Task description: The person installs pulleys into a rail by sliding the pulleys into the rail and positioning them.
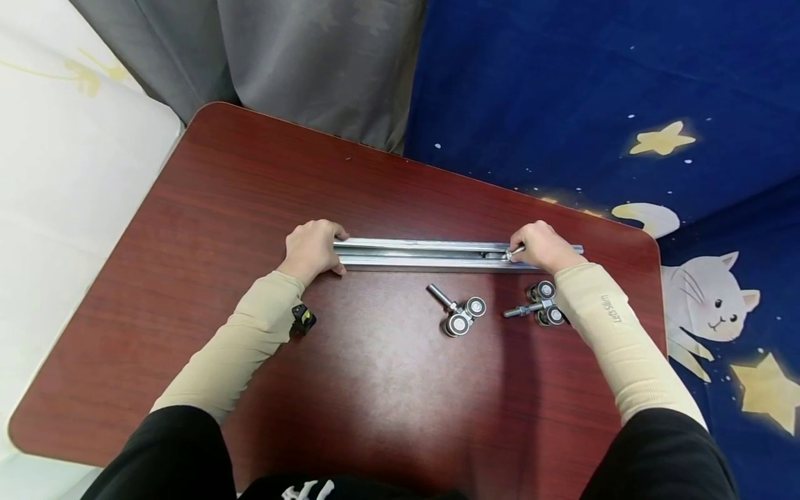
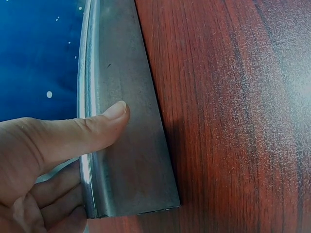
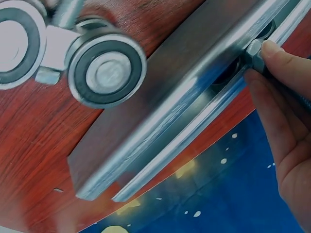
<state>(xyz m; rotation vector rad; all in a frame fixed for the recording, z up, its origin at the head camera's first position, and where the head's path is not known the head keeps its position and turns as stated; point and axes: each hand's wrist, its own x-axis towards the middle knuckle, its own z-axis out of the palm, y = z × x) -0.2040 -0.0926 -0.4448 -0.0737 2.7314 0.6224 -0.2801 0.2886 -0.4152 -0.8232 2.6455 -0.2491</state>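
Note:
A slotted metal track (image 1: 412,260) lies across the table with its slot facing up. At its left end my left hand (image 1: 312,251) grips it, the thumb (image 2: 109,121) flat against the near side wall and the fingers round the far side. Near the right end, my right hand (image 1: 542,246) pinches the bolt and nut (image 3: 256,54) of a roller hanger between thumb and fingertips. That hanger's dark wheels sit inside the track, partly seen through the slot. Two more roller hangers lie in front of the track: one (image 1: 458,323) near the middle, another (image 1: 545,305) beside my right forearm.
The brown wooden table (image 1: 250,180) has rounded corners. Grey curtain (image 1: 325,62) and blue star-patterned cloth (image 1: 562,83) hang behind its far edge, and white cloth (image 1: 75,160) covers the left side. A small black and yellow object (image 1: 303,320) sits at my left wrist.

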